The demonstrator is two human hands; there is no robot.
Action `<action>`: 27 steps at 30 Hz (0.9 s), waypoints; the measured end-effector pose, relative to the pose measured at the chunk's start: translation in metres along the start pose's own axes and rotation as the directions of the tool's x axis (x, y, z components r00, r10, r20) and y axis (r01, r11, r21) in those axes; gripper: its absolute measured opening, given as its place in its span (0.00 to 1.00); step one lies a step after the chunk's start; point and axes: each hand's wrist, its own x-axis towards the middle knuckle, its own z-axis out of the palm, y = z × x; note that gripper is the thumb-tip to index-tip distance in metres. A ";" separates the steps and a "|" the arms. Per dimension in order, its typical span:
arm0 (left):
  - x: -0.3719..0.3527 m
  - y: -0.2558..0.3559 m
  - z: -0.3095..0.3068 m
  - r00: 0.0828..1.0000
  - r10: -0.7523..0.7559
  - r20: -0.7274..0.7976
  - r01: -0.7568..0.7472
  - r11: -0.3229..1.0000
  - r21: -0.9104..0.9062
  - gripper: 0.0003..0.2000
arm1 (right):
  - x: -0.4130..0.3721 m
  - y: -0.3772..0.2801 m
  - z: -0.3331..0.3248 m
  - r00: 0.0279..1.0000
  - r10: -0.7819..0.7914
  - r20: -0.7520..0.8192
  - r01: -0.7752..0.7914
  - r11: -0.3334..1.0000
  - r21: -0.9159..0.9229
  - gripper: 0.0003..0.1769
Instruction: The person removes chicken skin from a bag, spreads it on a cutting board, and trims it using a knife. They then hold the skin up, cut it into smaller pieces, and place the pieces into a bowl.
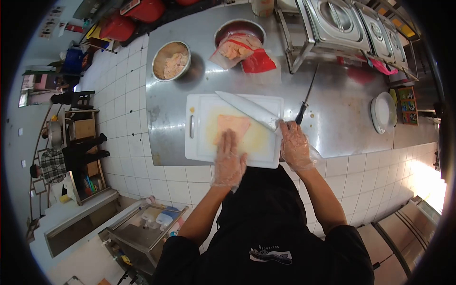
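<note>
A white cutting board [202, 153] lies on the steel table, with a flat piece of pale raw meat [239, 124], apparently chicken, on it. My left hand [229, 161], in a clear plastic glove, rests on the near part of the meat with its fingers stretched out. At the board's right edge my right hand [295, 148], gloved too, is closed around the handle of a large knife [247, 109]. The blade lies across the far part of the board, pointing left, beyond the meat. My right fingers hide the knife's handle.
Right of the board lies a sharpening steel [301, 113]. Behind stand a metal bowl [188, 61] of raw meat and a reddish bowl [259, 28] with a red-and-clear plastic bag [260, 61]. Lidded steel pans [335, 21] and plates [381, 112] are rightward. A person [54, 164] is far left.
</note>
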 end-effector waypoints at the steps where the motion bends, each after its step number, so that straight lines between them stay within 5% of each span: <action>1: 0.000 0.006 0.001 0.999 -0.004 0.045 0.006 0.999 -0.033 0.43 | 0.002 0.002 0.000 0.998 0.006 0.064 -0.006 1.000 -0.003 0.35; 5: 0.010 0.003 0.003 0.999 -0.035 0.021 0.035 0.999 -0.012 0.43 | 0.004 0.002 0.003 0.993 -0.020 0.121 0.025 0.999 -0.034 0.38; 11: 0.048 -0.029 -0.010 0.988 -0.157 -0.002 0.152 0.953 0.263 0.41 | 0.002 -0.013 -0.011 0.979 -0.006 0.203 0.000 1.000 0.029 0.28; 17: 0.045 -0.026 -0.025 0.988 -0.130 0.079 0.088 0.914 0.396 0.42 | -0.019 -0.017 -0.019 0.984 0.017 0.179 -0.055 0.976 0.210 0.18; 21: 0.023 -0.012 0.001 0.999 -0.015 0.052 0.007 0.990 0.138 0.43 | -0.040 -0.019 -0.012 0.988 0.063 0.143 -0.108 0.935 0.337 0.15; 27: 0.036 -0.010 -0.001 0.997 -0.055 0.050 0.045 0.982 0.185 0.45 | -0.045 -0.032 -0.008 0.998 0.050 0.036 -0.061 0.892 0.448 0.16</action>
